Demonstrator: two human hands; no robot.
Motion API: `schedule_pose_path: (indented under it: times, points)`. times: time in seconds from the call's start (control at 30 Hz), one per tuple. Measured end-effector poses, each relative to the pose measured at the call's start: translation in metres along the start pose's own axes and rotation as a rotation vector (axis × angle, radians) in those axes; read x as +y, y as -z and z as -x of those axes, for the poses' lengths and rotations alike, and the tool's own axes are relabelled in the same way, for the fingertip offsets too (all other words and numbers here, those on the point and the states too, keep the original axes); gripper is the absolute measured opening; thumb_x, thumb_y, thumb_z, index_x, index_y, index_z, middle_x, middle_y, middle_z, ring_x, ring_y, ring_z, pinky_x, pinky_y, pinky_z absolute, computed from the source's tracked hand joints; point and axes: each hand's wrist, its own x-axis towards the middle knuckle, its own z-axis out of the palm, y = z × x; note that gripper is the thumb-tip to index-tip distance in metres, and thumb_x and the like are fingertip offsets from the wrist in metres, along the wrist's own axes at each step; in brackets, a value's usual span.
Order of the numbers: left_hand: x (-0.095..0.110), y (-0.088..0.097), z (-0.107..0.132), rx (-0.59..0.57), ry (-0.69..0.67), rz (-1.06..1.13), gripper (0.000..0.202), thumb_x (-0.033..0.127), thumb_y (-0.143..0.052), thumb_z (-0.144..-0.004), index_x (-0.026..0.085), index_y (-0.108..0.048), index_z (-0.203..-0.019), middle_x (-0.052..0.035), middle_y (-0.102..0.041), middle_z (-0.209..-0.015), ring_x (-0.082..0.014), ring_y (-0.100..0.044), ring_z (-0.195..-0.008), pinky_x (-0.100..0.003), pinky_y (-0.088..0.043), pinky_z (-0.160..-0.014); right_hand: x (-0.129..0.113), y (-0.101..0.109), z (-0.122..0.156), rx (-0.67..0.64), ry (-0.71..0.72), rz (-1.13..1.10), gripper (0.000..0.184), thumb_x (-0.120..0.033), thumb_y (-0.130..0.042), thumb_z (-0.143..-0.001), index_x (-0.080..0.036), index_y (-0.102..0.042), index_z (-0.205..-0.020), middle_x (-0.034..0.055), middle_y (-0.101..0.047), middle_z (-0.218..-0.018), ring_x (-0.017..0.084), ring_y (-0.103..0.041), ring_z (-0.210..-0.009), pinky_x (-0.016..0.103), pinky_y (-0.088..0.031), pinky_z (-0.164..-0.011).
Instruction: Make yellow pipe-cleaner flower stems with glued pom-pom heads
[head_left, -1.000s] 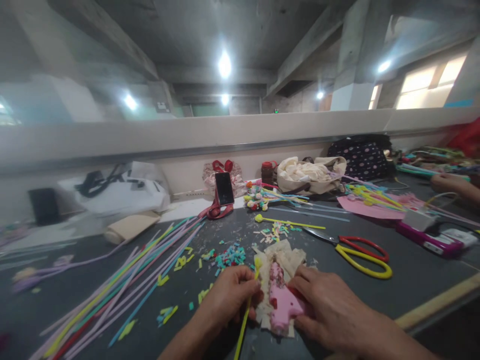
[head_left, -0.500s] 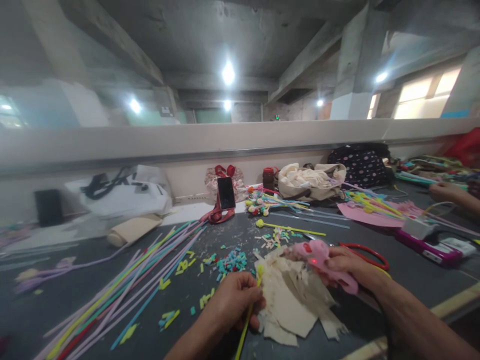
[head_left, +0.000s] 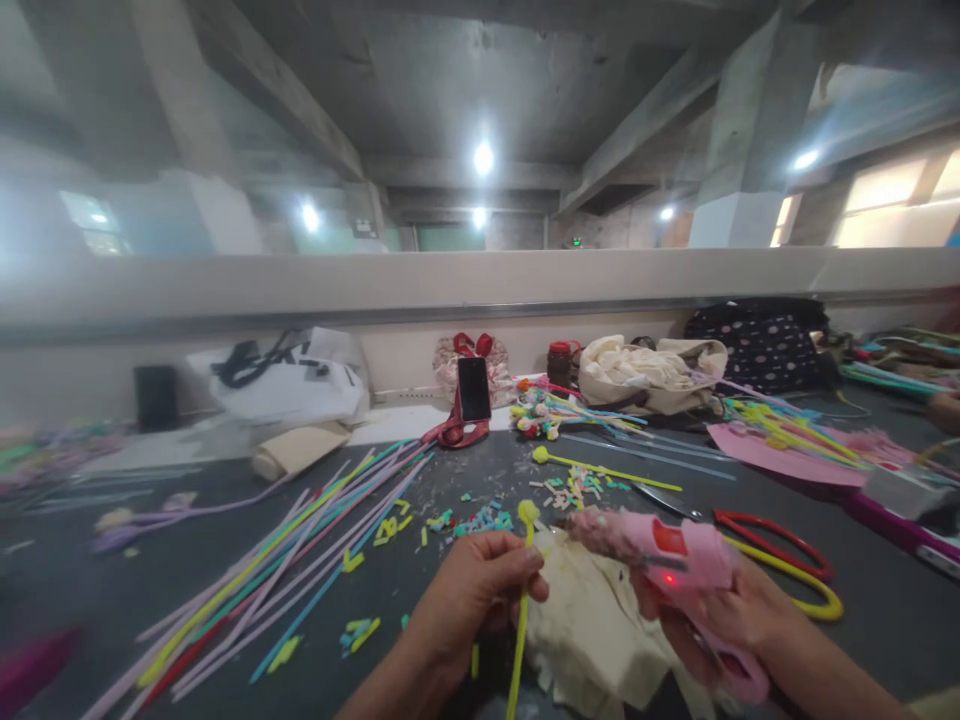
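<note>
My left hand [head_left: 476, 590] is closed, pinching a yellow pipe cleaner stem [head_left: 518, 645] between thumb and fingers. A small yellow knob tops the stem, which stands nearly upright. My right hand [head_left: 757, 615] is wrapped round the grip of a pink hot glue gun [head_left: 686, 548] with a red light on its side. Its grimy nozzle end points left, toward the knob but apart from it. Below both hands lies a crumpled, stained cream cloth [head_left: 600, 625]. Small cut pieces of blue and teal pipe cleaner [head_left: 484, 520] lie just beyond my left hand.
Long coloured pipe cleaners [head_left: 300, 560] spread across the left. Behind sit a phone [head_left: 474, 390], a flower-tipped bundle [head_left: 536, 410] and a cloth-filled bag [head_left: 637, 365]. Scissors with red and yellow handles [head_left: 780, 545] lie right of the glue gun. A finished-looking yellow stem [head_left: 607, 468] lies behind.
The view has swung left, so the table's things sit further right. The yellow knob stands higher above my left fingers, and the glue gun appears larger and closer. Both hands keep their holds.
</note>
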Motion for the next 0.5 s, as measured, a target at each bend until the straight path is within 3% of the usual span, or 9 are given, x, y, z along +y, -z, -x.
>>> schedule_pose_path:
  times: [0.17,0.33,0.5]
  points:
    - [-0.004,0.003,-0.002,-0.102,0.096,0.049,0.023,0.032,-0.064,-0.058,0.014,-0.051,-0.052,0.0014,-0.057,-0.045,-0.0017,-0.031,-0.031,-0.017,-0.011,-0.034,-0.005,-0.002,0.01,-0.054,0.017,0.083,0.064,-0.074,-0.051,-0.056,-0.014,-0.062,-0.076,0.0022,-0.055,-0.048,0.007,-0.035,-0.035,0.021,-0.024,-0.036]
    - [-0.006,0.006,-0.005,-0.174,0.106,0.112,0.023,0.03,-0.063,-0.061,0.014,-0.05,-0.05,0.0025,-0.054,-0.042,-0.0007,-0.03,-0.027,-0.016,-0.011,-0.031,-0.004,-0.003,0.015,0.007,0.073,0.073,0.059,-0.07,-0.049,-0.062,-0.014,-0.063,-0.074,0.0015,-0.052,-0.048,0.009,-0.035,-0.04,0.023,-0.022,-0.039]
    - [-0.006,0.005,-0.003,-0.184,0.088,0.12,0.021,0.028,-0.063,-0.062,0.013,-0.051,-0.053,0.0025,-0.055,-0.044,-0.0002,-0.031,-0.028,-0.015,-0.013,-0.031,-0.001,-0.007,0.017,0.037,0.036,0.088,0.052,-0.065,-0.048,-0.068,-0.016,-0.063,-0.076,-0.0012,-0.046,-0.045,0.009,-0.034,-0.039,0.022,-0.02,-0.039]
